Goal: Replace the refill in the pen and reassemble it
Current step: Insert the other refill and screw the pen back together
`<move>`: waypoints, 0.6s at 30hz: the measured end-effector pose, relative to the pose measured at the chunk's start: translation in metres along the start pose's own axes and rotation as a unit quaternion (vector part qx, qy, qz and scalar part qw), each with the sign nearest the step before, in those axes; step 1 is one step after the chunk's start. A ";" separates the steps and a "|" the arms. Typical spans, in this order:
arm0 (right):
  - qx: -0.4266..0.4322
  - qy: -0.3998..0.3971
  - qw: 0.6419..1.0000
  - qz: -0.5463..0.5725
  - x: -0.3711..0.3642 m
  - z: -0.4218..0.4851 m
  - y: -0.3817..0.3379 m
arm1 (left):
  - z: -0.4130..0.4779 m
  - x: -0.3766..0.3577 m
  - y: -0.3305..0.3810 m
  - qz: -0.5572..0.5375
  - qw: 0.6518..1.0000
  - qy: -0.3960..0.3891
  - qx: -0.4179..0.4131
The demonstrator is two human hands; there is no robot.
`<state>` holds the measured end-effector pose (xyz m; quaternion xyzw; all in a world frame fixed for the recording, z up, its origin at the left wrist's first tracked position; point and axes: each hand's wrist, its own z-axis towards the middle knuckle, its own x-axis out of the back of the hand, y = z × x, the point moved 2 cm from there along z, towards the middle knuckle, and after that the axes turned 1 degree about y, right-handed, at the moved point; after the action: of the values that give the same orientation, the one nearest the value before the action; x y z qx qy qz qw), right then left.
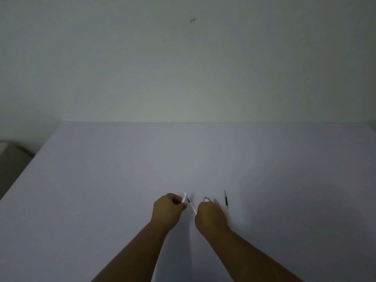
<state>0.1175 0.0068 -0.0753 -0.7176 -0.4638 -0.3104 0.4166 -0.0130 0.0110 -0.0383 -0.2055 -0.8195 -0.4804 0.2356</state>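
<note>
My left hand (167, 210) pinches a short white pen barrel piece (184, 197) that points up and away from me. My right hand (210, 217) is closed on a thin white refill (191, 206) with a dark tip aimed toward the barrel; the two parts are close but apart. Above my right knuckles a silver-tipped white pen part (206, 199) shows, and a grey pointed piece (216, 202) lies beside it. A dark refill with a yellow end (226, 200) lies on the table to the right, untouched.
The work surface is a large pale table (183, 159) set against a plain wall. Its left edge runs diagonally, with a grey object (8, 153) beyond it on the floor side. My forearms come in from the bottom edge.
</note>
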 end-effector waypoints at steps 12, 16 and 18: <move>-0.059 0.063 0.860 0.502 0.054 0.003 0.007 | -0.003 -0.006 0.004 0.066 0.997 -0.029 -0.030; -0.056 0.073 0.853 0.513 0.057 0.001 0.011 | -0.004 -0.010 0.008 0.046 0.998 -0.031 -0.039; -0.060 0.079 0.849 0.519 0.058 0.001 0.015 | -0.003 -0.009 0.009 0.029 0.998 -0.029 -0.038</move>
<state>0.1528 0.0277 -0.0320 -0.8502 0.0298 -0.1322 0.5088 0.0004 0.0112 -0.0361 -0.2519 -0.8008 -0.4981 0.2174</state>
